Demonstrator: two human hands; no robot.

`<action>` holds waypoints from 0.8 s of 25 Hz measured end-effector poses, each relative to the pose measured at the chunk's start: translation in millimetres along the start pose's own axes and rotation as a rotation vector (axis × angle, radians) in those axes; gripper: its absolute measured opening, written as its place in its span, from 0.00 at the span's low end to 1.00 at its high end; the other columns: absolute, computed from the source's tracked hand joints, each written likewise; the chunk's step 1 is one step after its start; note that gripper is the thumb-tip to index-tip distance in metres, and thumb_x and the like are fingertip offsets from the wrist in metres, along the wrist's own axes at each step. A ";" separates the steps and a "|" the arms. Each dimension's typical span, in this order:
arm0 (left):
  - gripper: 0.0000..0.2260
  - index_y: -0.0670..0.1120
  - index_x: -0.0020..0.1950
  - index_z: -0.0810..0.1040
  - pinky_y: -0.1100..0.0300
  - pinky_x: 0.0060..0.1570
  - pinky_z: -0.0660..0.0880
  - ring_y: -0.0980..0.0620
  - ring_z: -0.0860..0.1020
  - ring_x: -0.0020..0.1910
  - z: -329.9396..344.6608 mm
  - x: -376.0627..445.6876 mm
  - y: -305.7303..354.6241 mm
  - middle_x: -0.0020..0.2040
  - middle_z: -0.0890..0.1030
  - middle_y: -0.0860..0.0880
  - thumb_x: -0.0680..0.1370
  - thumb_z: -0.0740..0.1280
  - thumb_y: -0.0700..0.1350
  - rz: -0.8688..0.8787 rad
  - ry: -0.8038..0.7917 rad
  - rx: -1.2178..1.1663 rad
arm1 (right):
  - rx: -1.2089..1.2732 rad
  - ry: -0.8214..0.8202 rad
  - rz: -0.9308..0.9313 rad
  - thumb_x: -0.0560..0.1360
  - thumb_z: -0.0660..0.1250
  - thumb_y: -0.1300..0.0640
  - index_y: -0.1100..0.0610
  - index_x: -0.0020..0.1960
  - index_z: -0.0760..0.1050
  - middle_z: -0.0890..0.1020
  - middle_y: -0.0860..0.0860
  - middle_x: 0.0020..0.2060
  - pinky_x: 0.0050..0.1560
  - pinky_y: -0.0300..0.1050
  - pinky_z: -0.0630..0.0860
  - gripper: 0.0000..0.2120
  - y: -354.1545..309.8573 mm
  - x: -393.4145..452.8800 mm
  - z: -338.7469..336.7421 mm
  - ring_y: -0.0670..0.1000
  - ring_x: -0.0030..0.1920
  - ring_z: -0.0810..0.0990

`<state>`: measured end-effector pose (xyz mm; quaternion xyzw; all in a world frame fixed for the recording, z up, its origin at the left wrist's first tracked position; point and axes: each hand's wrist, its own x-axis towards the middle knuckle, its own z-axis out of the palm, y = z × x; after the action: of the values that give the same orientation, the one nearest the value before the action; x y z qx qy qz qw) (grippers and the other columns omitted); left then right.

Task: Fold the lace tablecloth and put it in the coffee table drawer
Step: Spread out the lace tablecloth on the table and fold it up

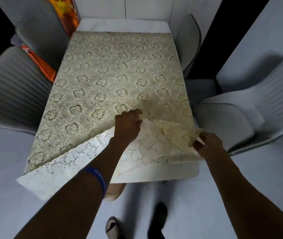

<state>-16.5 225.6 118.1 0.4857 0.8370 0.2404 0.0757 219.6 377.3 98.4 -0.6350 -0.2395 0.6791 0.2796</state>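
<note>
A cream lace tablecloth (pixel 113 71) with a flower pattern covers most of a white table (pixel 156 173). Its near edge is lifted and turned back, and one corner hangs off the table's near left side. My left hand (pixel 127 125) pinches a raised fold of the cloth near the table's near right part. My right hand (pixel 208 144) grips the bunched near right corner of the cloth, just off the table's right edge. No drawer or coffee table is in view.
Two grey ribbed chairs (pixel 11 90) stand along the left side, two more (pixel 251 116) along the right. Orange items (pixel 42 66) sit between the left chairs. My feet (pixel 158 216) are on the pale floor at the table's near end.
</note>
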 end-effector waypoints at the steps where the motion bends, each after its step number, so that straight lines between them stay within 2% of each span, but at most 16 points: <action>1: 0.19 0.49 0.68 0.70 0.47 0.60 0.70 0.44 0.76 0.59 14.0 13.6 -2.9 0.60 0.78 0.46 0.77 0.65 0.44 -0.043 -0.112 0.181 | 0.029 0.011 0.044 0.82 0.55 0.61 0.61 0.70 0.66 0.75 0.54 0.48 0.53 0.53 0.77 0.17 -0.9 14.7 7.5 0.55 0.46 0.76; 2: 0.23 0.49 0.71 0.65 0.45 0.63 0.67 0.43 0.72 0.62 28.3 18.7 -7.7 0.64 0.73 0.46 0.76 0.64 0.44 -0.077 -0.223 0.317 | -0.015 0.005 0.066 0.82 0.55 0.61 0.60 0.67 0.69 0.74 0.55 0.52 0.58 0.57 0.75 0.14 1.4 29.7 16.4 0.57 0.48 0.75; 3: 0.24 0.48 0.72 0.63 0.44 0.64 0.65 0.43 0.69 0.64 42.3 15.7 -13.1 0.66 0.70 0.45 0.76 0.63 0.44 -0.103 -0.316 0.373 | -0.193 0.004 0.047 0.82 0.55 0.61 0.61 0.61 0.71 0.72 0.56 0.53 0.61 0.58 0.73 0.11 5.9 41.3 26.3 0.58 0.49 0.75; 5: 0.24 0.48 0.73 0.63 0.45 0.66 0.64 0.43 0.67 0.67 67.2 -2.8 -25.9 0.71 0.67 0.45 0.77 0.62 0.46 -0.160 -0.434 0.360 | -0.688 -0.024 -0.111 0.79 0.58 0.62 0.62 0.59 0.74 0.74 0.57 0.55 0.61 0.56 0.73 0.11 24.5 57.6 50.7 0.58 0.53 0.76; 7: 0.25 0.50 0.75 0.61 0.45 0.68 0.63 0.42 0.64 0.70 81.5 -22.1 -39.0 0.75 0.62 0.45 0.79 0.61 0.49 -0.242 -0.558 0.294 | -0.983 -0.152 -0.271 0.75 0.62 0.62 0.58 0.63 0.74 0.78 0.57 0.59 0.54 0.50 0.75 0.16 47.8 55.7 77.2 0.57 0.57 0.78; 9: 0.25 0.51 0.76 0.59 0.46 0.69 0.63 0.43 0.62 0.72 84.2 -38.4 -52.9 0.77 0.59 0.46 0.79 0.60 0.51 -0.303 -0.621 0.217 | -1.234 -0.376 -0.444 0.75 0.62 0.60 0.56 0.62 0.75 0.80 0.54 0.59 0.48 0.42 0.72 0.16 71.8 46.4 102.9 0.56 0.55 0.79; 11: 0.25 0.52 0.76 0.60 0.48 0.69 0.63 0.45 0.63 0.73 71.6 -50.8 -72.5 0.77 0.60 0.47 0.79 0.60 0.51 -0.385 -0.554 0.152 | -1.421 -0.536 -0.568 0.75 0.63 0.57 0.54 0.61 0.75 0.81 0.52 0.59 0.52 0.44 0.75 0.14 91.8 37.3 129.6 0.55 0.56 0.80; 14: 0.24 0.52 0.74 0.63 0.50 0.68 0.66 0.46 0.67 0.69 41.2 -74.9 -123.9 0.74 0.65 0.49 0.78 0.61 0.47 -0.594 -0.389 0.156 | -1.614 -0.663 -0.717 0.76 0.61 0.57 0.52 0.61 0.74 0.81 0.52 0.59 0.58 0.49 0.76 0.14 114.4 21.3 170.1 0.56 0.59 0.78; 17: 0.28 0.50 0.76 0.59 0.46 0.66 0.67 0.43 0.67 0.67 13.0 -108.4 -180.8 0.72 0.65 0.46 0.76 0.62 0.47 -0.792 -0.392 0.267 | -1.659 -0.764 -0.803 0.78 0.60 0.60 0.50 0.67 0.70 0.76 0.50 0.66 0.61 0.47 0.74 0.18 128.4 16.4 204.7 0.54 0.63 0.76; 18: 0.28 0.50 0.76 0.58 0.45 0.64 0.68 0.42 0.68 0.66 6.8 -119.1 -200.2 0.71 0.65 0.45 0.77 0.62 0.50 -0.803 -0.422 0.270 | -1.676 -0.775 -0.825 0.77 0.60 0.62 0.49 0.70 0.68 0.74 0.50 0.68 0.61 0.47 0.74 0.22 134.1 17.3 217.3 0.54 0.64 0.75; 20: 0.25 0.49 0.73 0.65 0.47 0.59 0.73 0.43 0.72 0.61 0.4 -133.4 -228.6 0.66 0.70 0.45 0.78 0.63 0.56 -0.710 -0.380 0.166 | -1.764 -0.755 -0.826 0.76 0.59 0.67 0.48 0.75 0.61 0.67 0.49 0.74 0.63 0.50 0.73 0.30 142.9 21.8 236.4 0.54 0.67 0.73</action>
<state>-125.0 18.1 -5.3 0.2072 0.9402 0.0370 0.2679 -27.5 295.1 3.9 -0.2291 -0.9206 0.2692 -0.1658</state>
